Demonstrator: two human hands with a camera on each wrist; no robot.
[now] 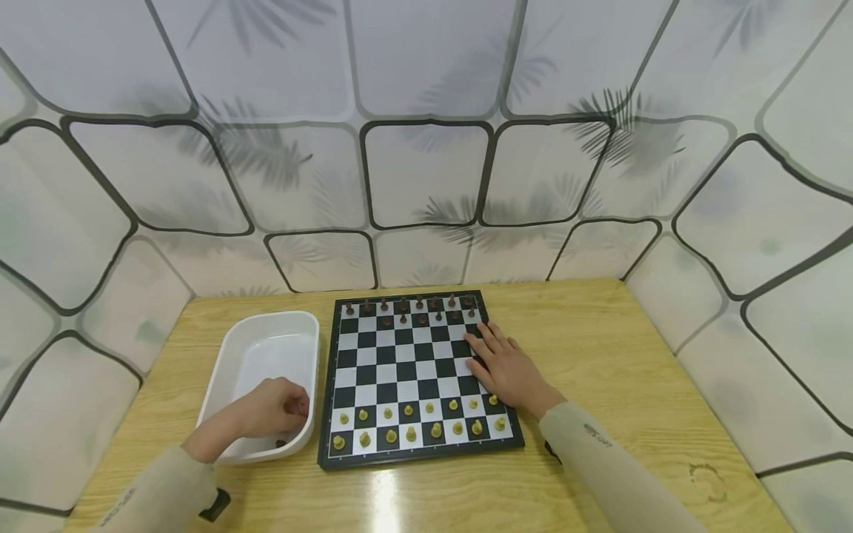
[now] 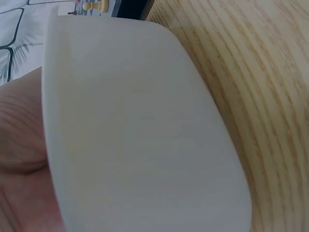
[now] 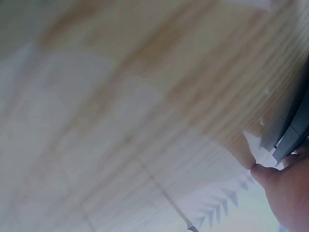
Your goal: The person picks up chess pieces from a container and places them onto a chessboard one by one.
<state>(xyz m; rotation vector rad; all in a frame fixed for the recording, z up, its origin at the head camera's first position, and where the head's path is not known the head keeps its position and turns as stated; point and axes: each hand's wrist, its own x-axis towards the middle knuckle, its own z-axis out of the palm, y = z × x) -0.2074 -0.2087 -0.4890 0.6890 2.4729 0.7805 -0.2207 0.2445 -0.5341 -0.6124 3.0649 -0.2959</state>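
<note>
My left hand point(image 1: 269, 409) is down inside a white plastic tub point(image 1: 308, 326), its fingers bent inward. A small dark piece point(image 1: 281, 443) shows below the hand in the tub; I cannot tell whether the fingers hold anything. In the left wrist view, the tub's wall point(image 2: 140, 121) hides most of that hand. My right hand point(image 1: 509, 370) lies over the right edge of a chessboard point(image 1: 423, 457), fingers extended onto the squares. Dark brown chess pieces point(image 1: 403, 304) stand along the far side, their second row bare at the left. Yellow chess pieces point(image 1: 391, 436) fill two near rows.
The tub stands just left of the board on a light wooden table point(image 1: 593, 355). Walls of patterned fabric point(image 1: 426, 174) rise behind the table and at both sides. In the right wrist view, mostly blurred wood grain shows.
</note>
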